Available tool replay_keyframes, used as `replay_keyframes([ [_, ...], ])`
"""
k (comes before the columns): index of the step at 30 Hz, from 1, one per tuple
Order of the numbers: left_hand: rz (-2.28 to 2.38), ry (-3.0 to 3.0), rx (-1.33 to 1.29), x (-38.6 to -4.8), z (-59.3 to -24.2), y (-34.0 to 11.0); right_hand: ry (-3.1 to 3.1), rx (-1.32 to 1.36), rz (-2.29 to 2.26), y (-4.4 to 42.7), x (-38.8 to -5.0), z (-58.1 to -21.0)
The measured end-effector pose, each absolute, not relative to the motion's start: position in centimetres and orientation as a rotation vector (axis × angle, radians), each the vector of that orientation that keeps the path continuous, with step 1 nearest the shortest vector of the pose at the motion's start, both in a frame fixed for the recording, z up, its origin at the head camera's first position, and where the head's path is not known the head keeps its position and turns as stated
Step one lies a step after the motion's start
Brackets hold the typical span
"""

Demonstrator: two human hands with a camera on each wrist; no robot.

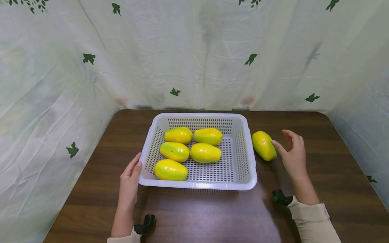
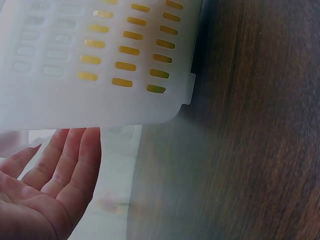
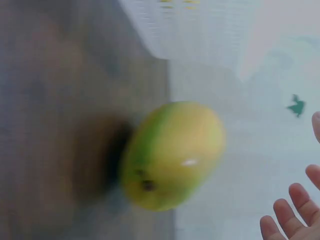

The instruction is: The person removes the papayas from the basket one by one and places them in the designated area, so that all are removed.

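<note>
A white perforated basket (image 1: 212, 185) holds several yellow-green papayas (image 1: 205, 153) in its left and middle part. My left hand (image 1: 129, 184) touches the basket's left rim with extended fingers; in the left wrist view the fingers of the hand (image 2: 55, 185) lie against the basket wall (image 2: 90, 105). Right of the basket, another papaya (image 1: 263, 145) is on the table. My right hand (image 1: 293, 157) is beside it, fingers apart and slightly bent, thumb close to its right side; contact cannot be told. The right wrist view shows that papaya (image 3: 175, 155) with the hand (image 3: 300, 215) apart from it.
The brown wooden table (image 1: 200, 216) extends around the basket. Behind it and at both sides hangs a pale curtain (image 1: 182, 54) with green leaf-like shapes. A dark device (image 1: 145, 225) is at the left wrist, another dark device (image 1: 282, 198) at the right.
</note>
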State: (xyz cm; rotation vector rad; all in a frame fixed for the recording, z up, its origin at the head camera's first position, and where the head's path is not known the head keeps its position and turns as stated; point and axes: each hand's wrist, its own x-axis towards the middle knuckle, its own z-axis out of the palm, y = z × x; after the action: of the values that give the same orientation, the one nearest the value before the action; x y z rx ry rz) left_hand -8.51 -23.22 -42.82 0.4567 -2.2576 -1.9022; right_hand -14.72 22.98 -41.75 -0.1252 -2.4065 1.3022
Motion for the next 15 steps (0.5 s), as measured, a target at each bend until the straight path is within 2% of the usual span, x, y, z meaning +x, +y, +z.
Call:
replay_keyframes([
  [6, -1.893, -2.271, 0.475, -8.5, -42.9, -23.3, -2.367, -0.069, 1.255, 22.5, -14.8, -39.1],
  [15, -1.901, -2.258, 0.450, -8.6, -43.0, -23.3, -2.250, 0.215, 1.208, 19.9, -15.2, -35.6],
])
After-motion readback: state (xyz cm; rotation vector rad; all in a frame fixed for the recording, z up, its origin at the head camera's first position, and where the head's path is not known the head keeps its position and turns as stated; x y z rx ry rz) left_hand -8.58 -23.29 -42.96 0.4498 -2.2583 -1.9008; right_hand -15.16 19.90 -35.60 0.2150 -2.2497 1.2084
